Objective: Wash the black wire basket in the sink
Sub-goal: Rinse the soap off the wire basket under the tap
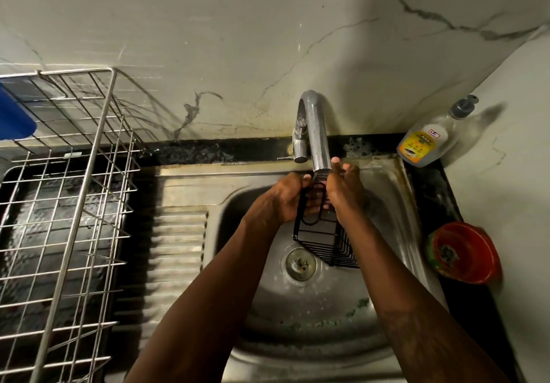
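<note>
Basket point(327, 241) held upright over the sink point(184, 234), just above and right of the drain point(300, 263), top end right at the mouth of the tap point(318, 132). Left hand point(285, 198) wrapped round the upper left edge, fingers curled through the wires (tips showing inside the frame). Right hand point(345, 189) flat against the upper right side, fingers nearly straight and pointing up past the spout; no telling whether the thumb hooks a wire. Lower half of the basket free of both hands, hanging inside the bowl near its right wall. Left of the sink, a steel rack point(74, 189) on the dark counter, with a blue thing point(15, 115) at its far left corner. To the right, a bottle point(428, 141) in the back corner and a red bowl point(467, 251) just beside the rim.
</note>
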`<state>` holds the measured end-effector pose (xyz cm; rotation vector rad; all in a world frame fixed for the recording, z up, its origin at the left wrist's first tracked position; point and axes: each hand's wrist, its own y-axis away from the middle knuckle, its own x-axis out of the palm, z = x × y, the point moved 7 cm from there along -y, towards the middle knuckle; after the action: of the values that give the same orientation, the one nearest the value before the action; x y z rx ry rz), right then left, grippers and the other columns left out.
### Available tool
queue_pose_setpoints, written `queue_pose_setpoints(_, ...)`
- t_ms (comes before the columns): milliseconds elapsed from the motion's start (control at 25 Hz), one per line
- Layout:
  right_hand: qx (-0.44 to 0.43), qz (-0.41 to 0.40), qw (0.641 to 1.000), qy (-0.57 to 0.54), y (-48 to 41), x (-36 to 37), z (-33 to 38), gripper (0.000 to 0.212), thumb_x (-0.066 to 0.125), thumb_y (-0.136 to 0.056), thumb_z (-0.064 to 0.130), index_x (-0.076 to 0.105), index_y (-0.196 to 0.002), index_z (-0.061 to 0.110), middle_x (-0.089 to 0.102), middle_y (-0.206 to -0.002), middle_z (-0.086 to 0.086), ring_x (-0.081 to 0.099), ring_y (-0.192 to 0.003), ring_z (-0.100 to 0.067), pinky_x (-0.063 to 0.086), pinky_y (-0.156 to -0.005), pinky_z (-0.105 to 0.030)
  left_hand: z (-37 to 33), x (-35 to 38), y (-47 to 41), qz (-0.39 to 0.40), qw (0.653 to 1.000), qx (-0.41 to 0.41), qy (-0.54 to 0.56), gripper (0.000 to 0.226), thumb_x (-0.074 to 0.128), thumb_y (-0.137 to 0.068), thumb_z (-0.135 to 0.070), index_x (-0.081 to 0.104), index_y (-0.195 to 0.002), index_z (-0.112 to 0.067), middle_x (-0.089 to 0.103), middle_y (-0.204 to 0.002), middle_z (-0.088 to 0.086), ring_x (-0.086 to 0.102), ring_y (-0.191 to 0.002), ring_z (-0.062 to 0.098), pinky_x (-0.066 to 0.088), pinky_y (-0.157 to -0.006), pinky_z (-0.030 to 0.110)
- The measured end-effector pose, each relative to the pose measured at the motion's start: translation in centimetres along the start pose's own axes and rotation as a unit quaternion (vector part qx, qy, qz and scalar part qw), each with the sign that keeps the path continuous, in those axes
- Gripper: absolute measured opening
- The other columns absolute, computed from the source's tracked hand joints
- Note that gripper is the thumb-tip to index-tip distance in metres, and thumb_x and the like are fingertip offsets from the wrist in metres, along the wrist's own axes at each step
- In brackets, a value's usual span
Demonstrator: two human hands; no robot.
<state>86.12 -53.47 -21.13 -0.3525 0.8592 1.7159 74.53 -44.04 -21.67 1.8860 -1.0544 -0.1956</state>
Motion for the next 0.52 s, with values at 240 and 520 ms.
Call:
queue_pose_setpoints(240,-0.013,0.061,0.998,0.028,1.5,3.2,-0.5,0.068,0.029,-0.092,0.069,0.039,-0.143,0.026,0.062,-0.132,-0.010,0.063,-0.112,-0.033,0.049,-0.098,-0.058,1.3,-0.3,-0.5,-0.129,0.990,0.010,0.055,0.036,0.046,-0.106,-0.040,0.068,-0.105,-0.012,0.072,-0.090,0.008,0.067,-0.080,0.019,0.055,-0.067,0.029)
queue_pose_setpoints(520,-0.092,0.143,0.980,0.101,8.5,7.2,-1.7,0.082,0.010,-0.099,0.070,0.002,-0.162,0.019,-0.004,-0.170,-0.003,-0.002,-0.156,-0.018,-0.007,-0.123,-0.049,4.1,-8.3,-0.1,-0.307,0.944,0.022,0.121,0.031,0.077,-0.089,-0.036,0.059,-0.093,-0.011,0.063,-0.083,0.007,0.058,-0.070,0.017,0.047,-0.071,0.031)
